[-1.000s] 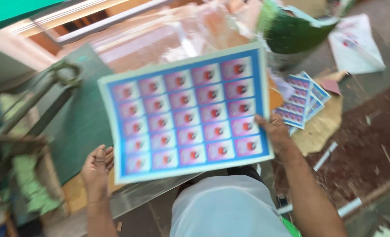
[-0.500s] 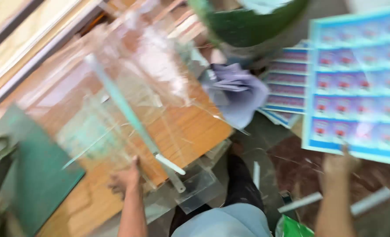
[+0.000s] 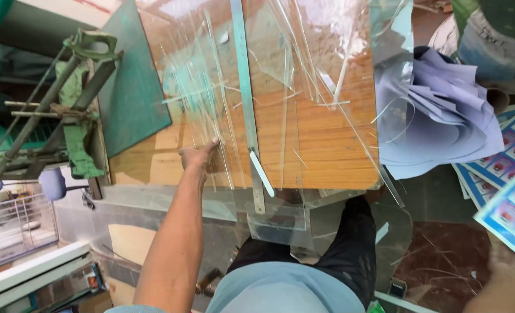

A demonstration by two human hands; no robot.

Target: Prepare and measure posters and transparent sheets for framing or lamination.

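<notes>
The left hand (image 3: 198, 155) presses flat on clear plastic sheets (image 3: 223, 87) beside the metal ruler (image 3: 245, 98). The right hand (image 3: 509, 264) pinches a glossy printed sheet (image 3: 509, 214), well right of the ruler.

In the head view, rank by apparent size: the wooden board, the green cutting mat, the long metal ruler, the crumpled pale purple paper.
1. Wooden board, largest.
2. Crumpled pale purple paper and green cutting mat: alike in visible area, the mat partly covered; not ranked.
3. Metal ruler: long but narrow, smallest.
</notes>
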